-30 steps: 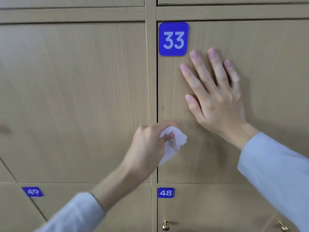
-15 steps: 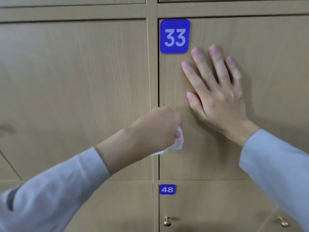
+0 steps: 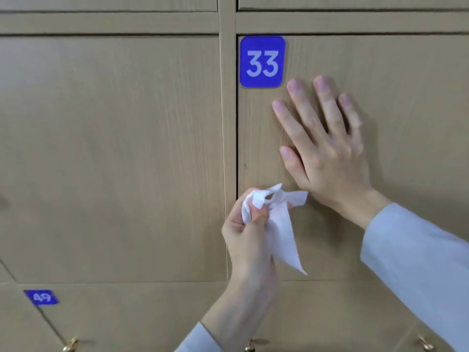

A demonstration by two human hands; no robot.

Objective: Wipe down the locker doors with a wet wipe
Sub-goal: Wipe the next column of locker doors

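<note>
Left hand (image 3: 250, 232) pinches the wet wipe (image 3: 276, 219), tail hanging down, probably just off door 33 (image 3: 380, 72). Right hand (image 3: 327, 148) flat against it, up-right of the wipe.

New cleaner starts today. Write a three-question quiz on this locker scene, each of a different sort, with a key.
1. True or false: the right hand lies flat with straight fingers on the door of locker 33.
2. The left hand grips: A) a brass knob, B) a crumpled white wet wipe, C) nothing.
3. Fill in: the blue number plate at lower left reads ___.

Key: 1 true; 2 B; 3 49.
</note>
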